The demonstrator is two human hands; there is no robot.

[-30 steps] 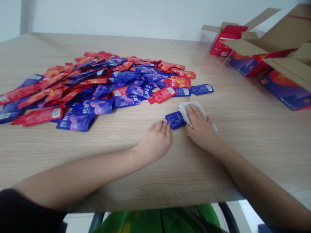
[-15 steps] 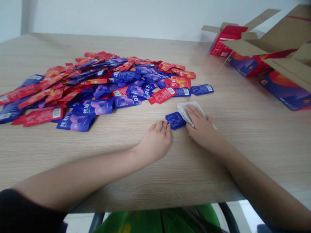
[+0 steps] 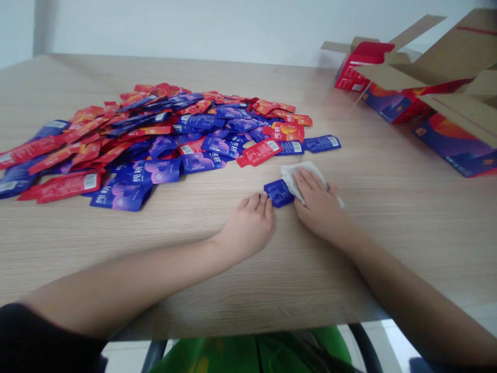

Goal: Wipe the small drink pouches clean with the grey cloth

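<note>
A blue sachet (image 3: 278, 193) with white print lies flat on the table in front of me. My left hand (image 3: 254, 223) is closed, its fingertips pinching the sachet's left end. Over the sachet's right part, my right hand (image 3: 316, 202) presses a folded white cloth (image 3: 289, 173) down, fingers bent over it; that end of the sachet is hidden. Beyond my hands spreads a heap of red and blue sachets (image 3: 202, 122), one red sachet (image 3: 261, 152) at its near edge.
Open cardboard boxes stand at the right: a small red box (image 3: 351, 75) at the back, a blue and red box (image 3: 392, 103) before it, and another blue box (image 3: 450, 145) nearer. The wooden table (image 3: 155, 300) ends just before my green-clothed lap (image 3: 240, 355).
My right hand and the white cloth have shifted slightly to the left along the sachet. My left hand stays almost in place on its left end.
</note>
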